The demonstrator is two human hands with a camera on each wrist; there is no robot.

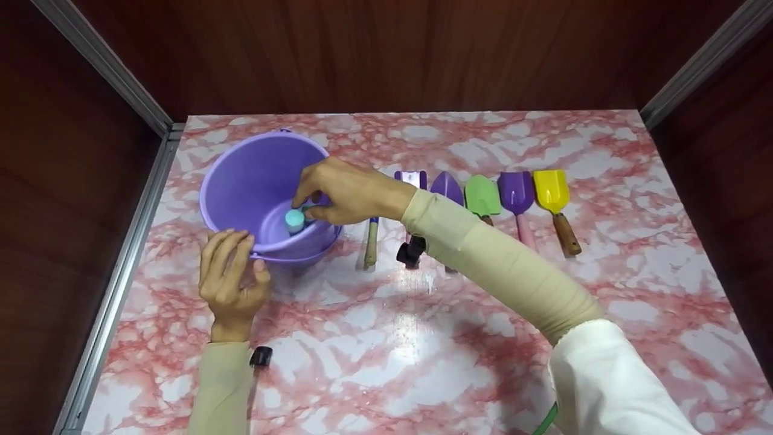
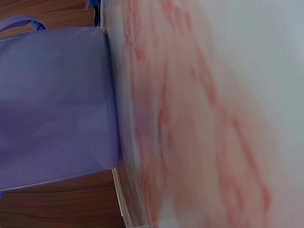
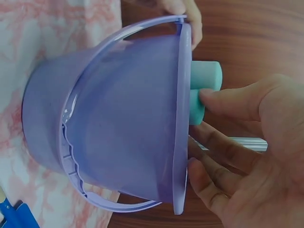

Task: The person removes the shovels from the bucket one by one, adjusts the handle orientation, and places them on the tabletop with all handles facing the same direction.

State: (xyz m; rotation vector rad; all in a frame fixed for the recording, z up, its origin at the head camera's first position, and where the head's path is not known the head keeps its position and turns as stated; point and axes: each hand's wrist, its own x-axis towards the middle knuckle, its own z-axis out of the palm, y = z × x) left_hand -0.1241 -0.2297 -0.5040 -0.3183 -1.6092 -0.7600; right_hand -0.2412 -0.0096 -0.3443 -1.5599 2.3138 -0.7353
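Toward the left end of the marbled tabletop (image 1: pixel 332 368), a purple bucket (image 1: pixel 247 187) stands upright, a yellow trowel (image 1: pixel 552 190) and other hand tools lined up to its right. The left hand (image 1: pixel 232 284) holds the bucket's near edge, fingers over the rim. The right hand (image 3: pixel 247 142) reaches over the right side; its thumb presses on a darker teal cylinder (image 3: pixel 197 108) and the fingers bend in below, so it appears to pinch that piece narrowly. A paler teal cylinder (image 3: pixel 204 73) is just beside it, also poking past the rim; how far down both reach is hard to tell.

The bucket looks like thin plastic, probably light, slightly springy and smooth enough to slide if pushed, so the rim or the bail (image 3: pixel 65 140) is the sensible hold. The cylinders seem stiff, light and not fragile; their rounded sides could roll under fingertips, so thumb and fingers belong on opposite sides, near the top.
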